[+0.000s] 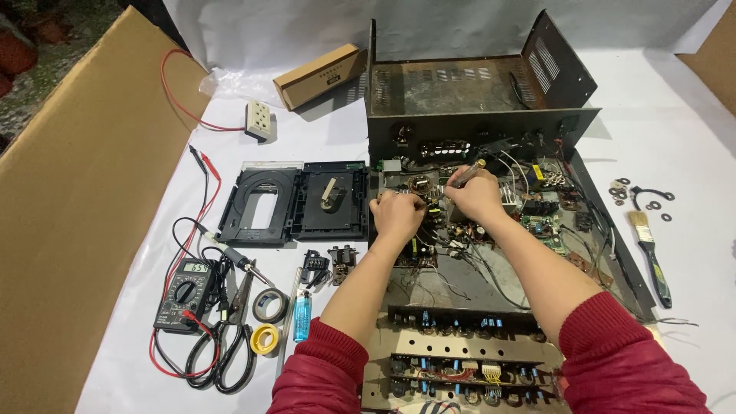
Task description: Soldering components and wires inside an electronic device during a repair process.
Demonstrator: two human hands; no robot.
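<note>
An opened electronic chassis (491, 253) lies in front of me, full of circuit boards, wires and small parts. My left hand (396, 213) has its fingers closed on a component on the board near the chassis's left side. My right hand (477, 195) grips a slim tool (468, 174), held like a pen, whose tip points up and right above a copper coil (421, 184). The two hands sit close together over the same patch of board. Both arms wear red sleeves.
Behind the chassis stands its dark metal cover (475, 107). To the left lie a black disc tray unit (295, 202), a multimeter (184, 295) with red and black leads, scissors (226, 353), tape rolls (268, 307), a blue lighter (302, 316) and a soldering iron (238, 262). A paintbrush (650, 253) and washers (636, 198) lie right.
</note>
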